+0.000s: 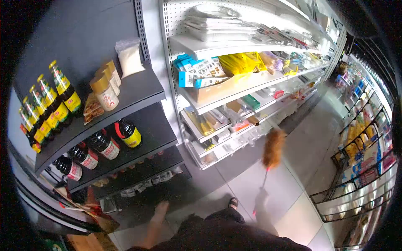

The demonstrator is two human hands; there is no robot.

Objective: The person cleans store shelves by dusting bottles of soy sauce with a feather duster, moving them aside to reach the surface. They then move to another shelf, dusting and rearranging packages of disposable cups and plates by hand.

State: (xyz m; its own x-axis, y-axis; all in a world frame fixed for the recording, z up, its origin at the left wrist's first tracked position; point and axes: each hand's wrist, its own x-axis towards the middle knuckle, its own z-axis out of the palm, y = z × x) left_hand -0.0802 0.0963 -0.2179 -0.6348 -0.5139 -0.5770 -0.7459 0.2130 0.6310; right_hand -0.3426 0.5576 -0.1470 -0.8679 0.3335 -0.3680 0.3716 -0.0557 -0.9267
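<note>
Orange-brown fluff [274, 146] tips the duster [271, 161], its handle [264, 180] gripped in the right hand [261, 201], likely for reach, off the white shelf's [218, 160] front edge, while the left hand [160, 209], grip too blurred to tell, hangs near the dark rack's [140, 88] lower corner.

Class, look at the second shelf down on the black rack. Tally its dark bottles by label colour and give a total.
Bottle with a yellow label: 1
Bottles with red-and-white labels: 3
Total: 4
</note>
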